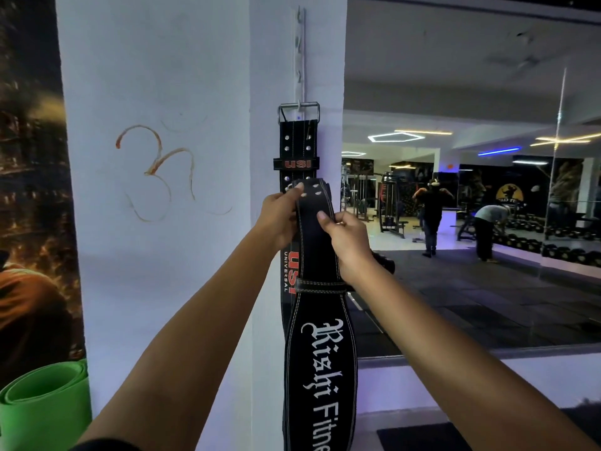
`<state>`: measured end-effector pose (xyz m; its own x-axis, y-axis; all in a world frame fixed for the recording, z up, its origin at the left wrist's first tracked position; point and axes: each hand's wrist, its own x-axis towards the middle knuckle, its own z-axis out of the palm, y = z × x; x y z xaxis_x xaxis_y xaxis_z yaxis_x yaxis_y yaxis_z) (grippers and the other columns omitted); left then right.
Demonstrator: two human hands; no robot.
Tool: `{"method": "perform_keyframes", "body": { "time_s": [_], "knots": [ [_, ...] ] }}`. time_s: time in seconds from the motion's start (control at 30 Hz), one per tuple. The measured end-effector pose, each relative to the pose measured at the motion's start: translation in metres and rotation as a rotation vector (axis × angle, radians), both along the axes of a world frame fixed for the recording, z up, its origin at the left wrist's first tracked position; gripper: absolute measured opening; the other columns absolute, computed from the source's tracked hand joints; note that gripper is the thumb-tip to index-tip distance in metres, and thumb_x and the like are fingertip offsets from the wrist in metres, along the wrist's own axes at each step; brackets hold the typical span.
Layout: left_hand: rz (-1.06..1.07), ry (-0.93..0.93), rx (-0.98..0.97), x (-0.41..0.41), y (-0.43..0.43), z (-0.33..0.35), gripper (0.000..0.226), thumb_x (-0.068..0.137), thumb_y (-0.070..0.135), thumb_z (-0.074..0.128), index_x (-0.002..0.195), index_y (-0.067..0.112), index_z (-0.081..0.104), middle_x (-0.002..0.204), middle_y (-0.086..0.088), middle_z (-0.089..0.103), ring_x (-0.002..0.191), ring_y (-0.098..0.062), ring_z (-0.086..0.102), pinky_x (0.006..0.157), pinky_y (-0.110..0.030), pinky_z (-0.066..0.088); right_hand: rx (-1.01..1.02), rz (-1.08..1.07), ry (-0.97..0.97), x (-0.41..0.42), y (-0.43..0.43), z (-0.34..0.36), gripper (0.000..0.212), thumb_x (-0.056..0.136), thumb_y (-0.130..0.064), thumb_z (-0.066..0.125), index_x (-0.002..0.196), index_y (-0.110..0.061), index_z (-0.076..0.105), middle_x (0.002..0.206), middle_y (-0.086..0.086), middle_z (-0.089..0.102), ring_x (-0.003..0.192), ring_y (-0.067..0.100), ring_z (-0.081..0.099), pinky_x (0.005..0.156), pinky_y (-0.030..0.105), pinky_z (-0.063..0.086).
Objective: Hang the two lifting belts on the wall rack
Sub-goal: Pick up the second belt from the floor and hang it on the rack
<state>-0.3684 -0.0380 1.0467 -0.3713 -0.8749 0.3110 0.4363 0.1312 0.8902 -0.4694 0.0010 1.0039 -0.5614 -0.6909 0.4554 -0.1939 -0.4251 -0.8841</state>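
Head view, rack: a white hook strip (300, 56) runs up the pillar (156, 76), well above both hands.
USI belt: the first belt (296, 148) hangs by its buckle from a low hook, directly behind and above the hands.
Second belt: the lettered belt (320, 362) is pinched near its holed tip, its wide body dropping below the hands and lying over the USI belt.
Left hand: the left hand (276, 219) is closed on the strap's left edge, thumb on its face.
Right hand: the right hand (346, 239) is closed on the right edge, thumb pressed on the strap's face.
Stage: judged half done, with one belt hung and one in hand.
Risk: only punched holes face the hooks here, so a hole may sit shallowly on a hook and slip off.
Risk: lifting past the hung buckle could knock the USI belt free.
Hidden: the second belt's buckle end is cut off by the frame's lower edge.
Unclear: upper hooks are small and pale against the pillar, so their shape is hard to tell.
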Motion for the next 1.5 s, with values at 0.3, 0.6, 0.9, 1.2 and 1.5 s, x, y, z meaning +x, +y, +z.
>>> {"method": "perform_keyframes", "body": {
  "time_s": [0.3,0.6,0.9,1.2,1.5],
  "knots": [
    [0.142,0.068,-0.082,-0.014,0.0,-0.011,0.039,0.089,-0.005,0.054,0.127,0.001,0.051,0.103,-0.018,0.063,0.088,-0.029,0.063,0.082,-0.041,0.055,0.078,0.099,-0.028,-0.012,-0.007,0.02,0.044,0.078,-0.051,0.062,0.095,-0.011,0.058,0.12,0.024,0.062,0.113,0.037,0.059,0.1,0.056,0.045],
    [0.103,0.005,-0.202,-0.013,-0.002,-0.022,0.04,0.088,-0.004,0.055,0.124,0.01,0.047,0.088,-0.009,0.057,0.072,-0.019,0.06,0.056,-0.03,0.049,0.054,0.066,0.044,-0.019,-0.01,0.07,0.035,0.089,-0.043,0.054,0.116,-0.021,0.046,0.118,-0.001,0.054,0.096,0.014,0.055,0.1,0.044,0.044],
    [0.187,0.004,-0.24,-0.01,-0.002,-0.009,0.035,0.09,0.006,0.057,0.119,0.013,0.039,0.095,-0.002,0.049,0.075,-0.012,0.054,0.069,-0.036,0.051,-0.121,0.041,-0.128,-0.011,-0.021,0.063,0.02,0.091,-0.022,0.055,0.072,-0.022,0.05,0.079,-0.002,0.054,0.067,0.014,0.047,0.066,0.031,0.044],
    [0.275,0.024,-0.373,-0.006,-0.024,0.03,0.038,0.098,0.039,0.036,0.084,0.014,0.061,0.086,-0.008,0.066,0.079,-0.023,0.061,0.07,-0.032,0.051,-0.214,0.091,-0.11,0.017,-0.039,0.074,0.018,0.093,-0.025,0.053,0.076,-0.027,0.059,0.098,0.007,0.065,0.088,0.028,0.06,0.093,0.05,0.05],
    [0.186,0.153,-0.337,-0.008,-0.074,0.06,0.036,0.099,0.037,0.039,0.078,0.014,0.058,0.076,-0.003,0.062,0.061,-0.014,0.056,0.057,-0.025,0.049,-0.292,0.011,-0.151,0.024,-0.078,0.11,0.021,0.091,-0.026,0.053,0.078,-0.023,0.069,0.112,0.015,0.07,0.11,0.035,0.063,0.097,0.051,0.049]
  ]
}}
